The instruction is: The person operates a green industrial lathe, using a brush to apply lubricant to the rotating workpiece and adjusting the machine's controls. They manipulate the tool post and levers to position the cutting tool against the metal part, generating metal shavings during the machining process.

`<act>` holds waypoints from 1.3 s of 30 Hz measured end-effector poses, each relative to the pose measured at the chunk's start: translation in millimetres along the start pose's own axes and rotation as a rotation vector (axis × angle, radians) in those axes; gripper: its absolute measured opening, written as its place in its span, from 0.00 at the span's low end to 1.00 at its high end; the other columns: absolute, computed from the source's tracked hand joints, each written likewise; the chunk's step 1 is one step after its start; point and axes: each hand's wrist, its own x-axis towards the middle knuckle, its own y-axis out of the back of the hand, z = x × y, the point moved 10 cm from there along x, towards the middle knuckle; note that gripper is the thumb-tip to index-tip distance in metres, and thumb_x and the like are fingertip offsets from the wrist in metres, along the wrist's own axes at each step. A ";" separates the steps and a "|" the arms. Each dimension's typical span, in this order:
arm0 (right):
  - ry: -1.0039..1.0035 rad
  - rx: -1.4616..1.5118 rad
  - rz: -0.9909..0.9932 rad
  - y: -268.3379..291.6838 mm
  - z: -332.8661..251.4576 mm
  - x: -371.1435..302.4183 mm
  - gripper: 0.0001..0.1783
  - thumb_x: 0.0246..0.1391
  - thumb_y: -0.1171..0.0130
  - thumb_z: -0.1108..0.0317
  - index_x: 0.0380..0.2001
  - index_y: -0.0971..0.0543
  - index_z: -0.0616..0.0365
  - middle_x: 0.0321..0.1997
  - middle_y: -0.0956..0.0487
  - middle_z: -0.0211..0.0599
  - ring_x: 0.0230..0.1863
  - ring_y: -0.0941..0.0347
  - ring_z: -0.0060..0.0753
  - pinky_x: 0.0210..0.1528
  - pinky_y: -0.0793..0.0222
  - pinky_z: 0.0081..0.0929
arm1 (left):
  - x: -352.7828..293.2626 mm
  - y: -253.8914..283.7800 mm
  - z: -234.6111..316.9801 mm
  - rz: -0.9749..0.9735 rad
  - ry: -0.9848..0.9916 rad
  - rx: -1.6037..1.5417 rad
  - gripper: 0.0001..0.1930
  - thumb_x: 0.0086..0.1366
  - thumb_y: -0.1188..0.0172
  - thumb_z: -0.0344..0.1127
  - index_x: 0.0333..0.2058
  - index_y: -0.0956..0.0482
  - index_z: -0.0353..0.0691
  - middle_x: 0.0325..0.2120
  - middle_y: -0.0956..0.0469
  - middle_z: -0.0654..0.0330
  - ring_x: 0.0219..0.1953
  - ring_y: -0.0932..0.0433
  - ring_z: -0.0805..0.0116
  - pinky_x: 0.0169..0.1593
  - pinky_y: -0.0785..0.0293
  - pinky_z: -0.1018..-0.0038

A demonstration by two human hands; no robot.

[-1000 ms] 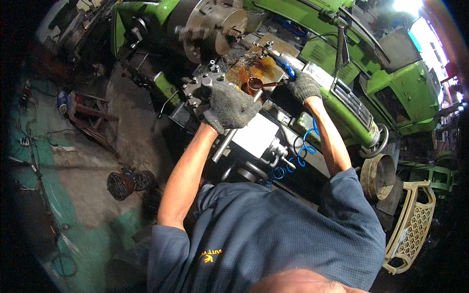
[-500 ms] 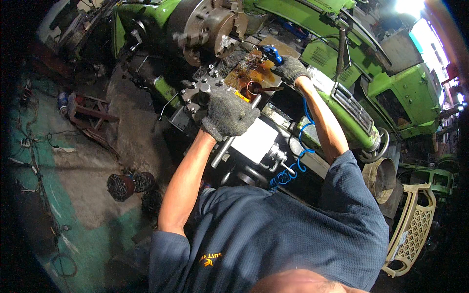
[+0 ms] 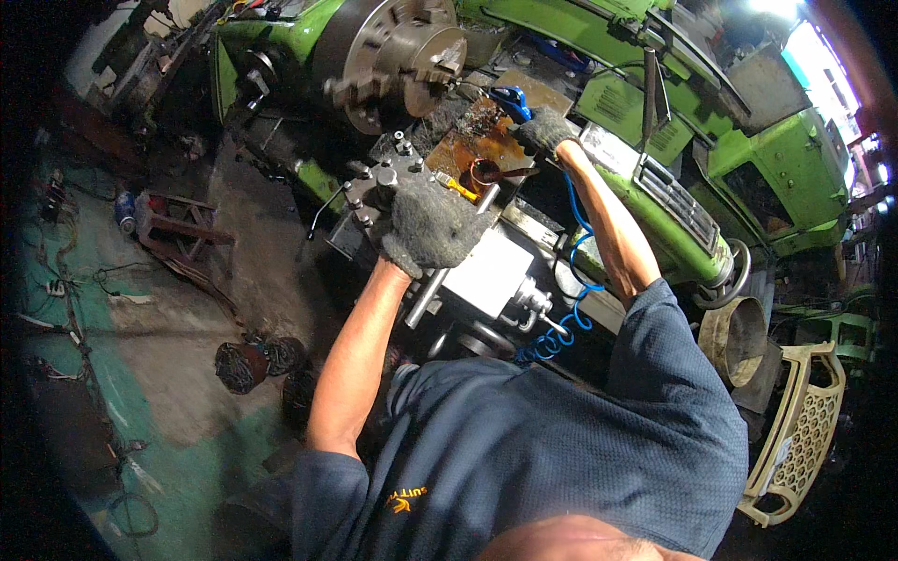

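The work seems under way rather than finished, though how much remains cannot be told. Nearest, the person's left hand (image 3: 432, 224) covers part of the bar (image 3: 427, 297), with the post (image 3: 377, 190) beside and beyond its fingers; the glove's back hides them, so their spread cannot be told. Ahead of that hand's right edge lie the yellow tool (image 3: 456, 186) and cup (image 3: 485, 172) (something dark-handled rests in it). Farther out, the right hand (image 3: 545, 133) has its fingers closed round the blue gun (image 3: 510, 101). Left of those fingers, dark shavings and oil on the plate (image 3: 505, 145) remain uncleared. Beyond the gun's tip stands the chuck (image 3: 374, 65), its edge blurred.
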 end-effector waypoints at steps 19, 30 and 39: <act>0.102 -0.184 0.072 0.2 -10.8 6.8 0.24 0.47 0.33 0.51 0.33 0.16 0.65 0.24 0.17 0.44 0.24 0.18 0.38 0.28 0.24 0.38 | -9.4 -11.9 -4.1 -0.096 -0.009 -0.005 0.10 0.56 0.39 0.43 0.28 0.13 0.47 0.22 0.18 0.58 0.24 0.21 0.56 0.30 0.28 0.60; -0.107 -0.174 0.377 95.8 68.1 -272.8 0.26 0.48 0.35 0.50 0.45 0.21 0.56 0.42 0.19 0.54 0.47 0.23 0.58 0.49 0.27 0.47 | -14.7 -28.5 -20.2 -0.140 0.092 -0.148 0.09 0.56 0.37 0.41 0.26 0.14 0.44 0.22 0.18 0.57 0.22 0.21 0.58 0.29 0.27 0.64; -0.764 0.001 0.768 68.9 343.8 -553.6 0.26 0.49 0.31 0.50 0.42 0.22 0.59 0.38 0.18 0.53 0.42 0.21 0.57 0.46 0.27 0.45 | -20.2 -14.3 -18.2 -0.106 0.143 -0.141 0.05 0.58 0.37 0.31 0.27 0.16 0.37 0.24 0.18 0.54 0.27 0.20 0.55 0.37 0.26 0.63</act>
